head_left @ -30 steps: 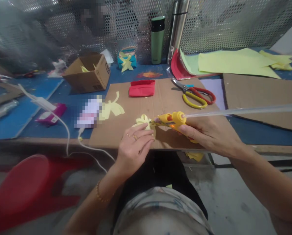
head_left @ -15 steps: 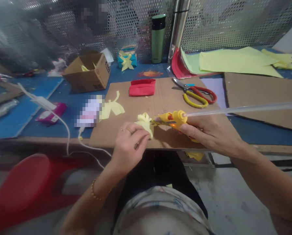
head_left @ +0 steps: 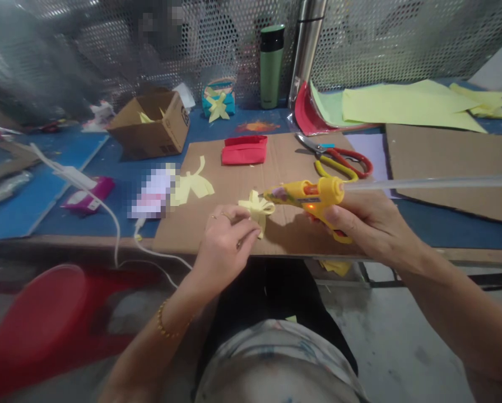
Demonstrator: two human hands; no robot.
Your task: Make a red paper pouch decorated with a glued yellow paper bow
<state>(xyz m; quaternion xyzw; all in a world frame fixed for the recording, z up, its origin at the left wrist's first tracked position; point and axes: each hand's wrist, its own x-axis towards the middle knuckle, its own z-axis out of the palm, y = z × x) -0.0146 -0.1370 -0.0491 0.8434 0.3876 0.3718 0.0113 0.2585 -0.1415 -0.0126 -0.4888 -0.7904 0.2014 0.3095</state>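
Note:
Between the thumb and fingers of my left hand (head_left: 228, 238) is a pale yellow looped bow (head_left: 258, 208), held just above the cardboard sheet (head_left: 284, 168). My right hand (head_left: 368, 224) grips a yellow hot glue gun (head_left: 314, 193) with a small orange light lit. Its nozzle points left and is close to the bow's upper loops; I cannot tell whether it touches. A long clear glue stick (head_left: 436, 182) sticks out of the gun's back end. Flat yellow cut pieces (head_left: 196, 184) lie on the cardboard to the left.
Scissors (head_left: 339, 162) with red and yellow handles and a folded red piece (head_left: 245, 151) lie on the cardboard. Behind stand an open cardboard box (head_left: 150, 126) and a green flask (head_left: 272, 73). A white cable (head_left: 112, 210) hangs over the table's left front.
The glue gun has shifted right and tilted a little. The bow has been turned in my left hand, so its loops now face right and up.

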